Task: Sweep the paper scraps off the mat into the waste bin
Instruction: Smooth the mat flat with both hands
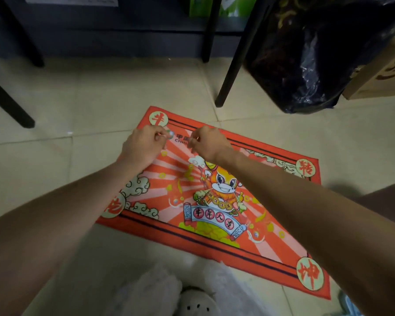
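Here both hands reach to the far edge of the mat (214, 201), fingers curled as if pinching something small. The left hand (143, 145) has its fingertips drawn together near a tiny pale speck at the mat's upper border; the right hand (205, 142) is bunched the same way just beside it. Whether either one actually holds a paper scrap cannot be told, since anything between the fingers is too small and blurred to make out.

No loose scraps show plainly elsewhere on the mat, so the step in hand looks like picking up the last small bits rather than a broad sweep. The next move would call for keeping the fingers pinched and carrying whatever they hold across to the black bin bag (306, 60), which stands well apart at the upper right, then letting go over its opening.

The mat is a red printed cloth with a cartoon figure, lying flat and skewed on pale floor tiles (100, 92). Black chair legs (233, 65) stand between mat and bag, and a cardboard box (381, 74) sits beside the bag.
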